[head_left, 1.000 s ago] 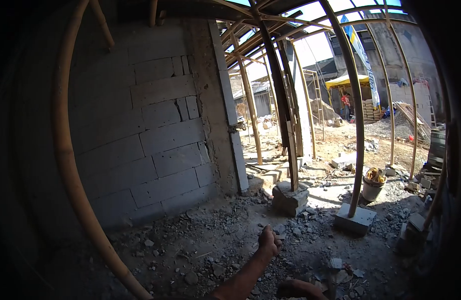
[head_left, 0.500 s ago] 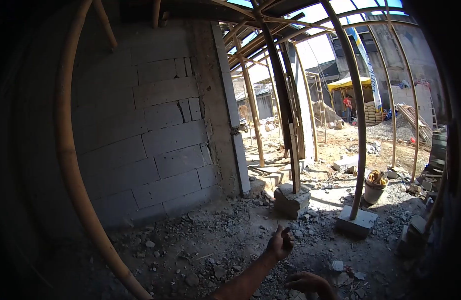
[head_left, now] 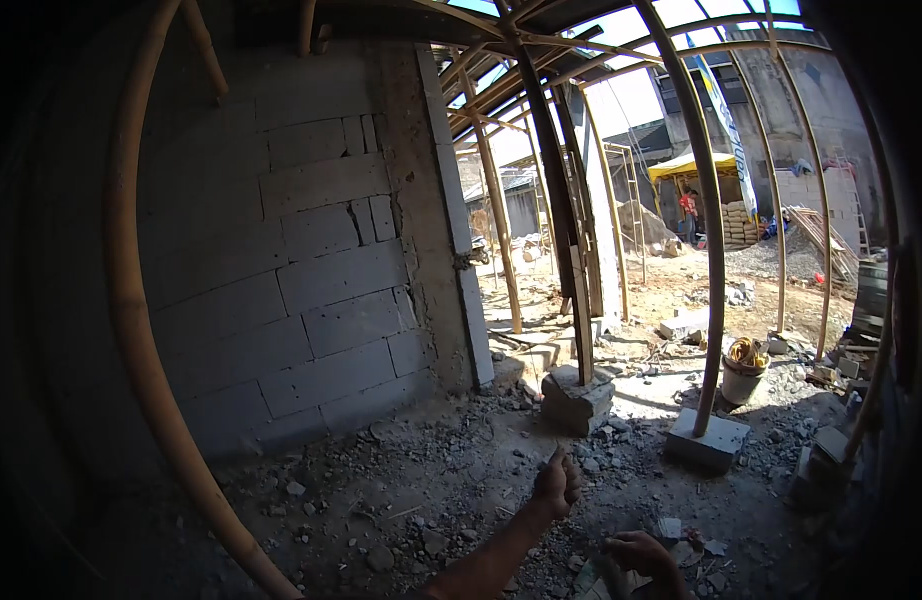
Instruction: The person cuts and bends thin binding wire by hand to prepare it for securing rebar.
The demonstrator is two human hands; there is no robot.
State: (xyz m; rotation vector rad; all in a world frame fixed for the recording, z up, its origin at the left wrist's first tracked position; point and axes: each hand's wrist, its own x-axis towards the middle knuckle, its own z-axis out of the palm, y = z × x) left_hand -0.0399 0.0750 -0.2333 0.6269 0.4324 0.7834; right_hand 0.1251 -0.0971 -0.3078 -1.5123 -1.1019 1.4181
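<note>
My left hand (head_left: 555, 486) is held out over the rubble-strewn ground, its fingers curled closed and its thumb pointing up and away. Whatever it may hold is too small or hidden to name. Lower and to the right, my right hand (head_left: 636, 553) is bent inward with curled fingers. A pale, blurred shape shows just below those fingers; I cannot make out its kind. Beyond my left hand, a rough concrete block (head_left: 578, 400) stands under a dark post (head_left: 553, 150). To its right, a grey block (head_left: 708, 440) supports a bamboo pole (head_left: 714, 300).
A light block wall (head_left: 346, 325) rises on the left, behind a near bamboo pole (head_left: 131, 290). A bucket (head_left: 746, 375) with yellowish contents stands at the right. Farther off, a person in red (head_left: 689, 205) is near stacked sacks (head_left: 738, 222) and a yellow canopy (head_left: 696, 165).
My right hand has risen slightly and its fingers have curled in, with a pale shape now below it. My left hand's fingers have closed tighter. The view has shifted a little.
</note>
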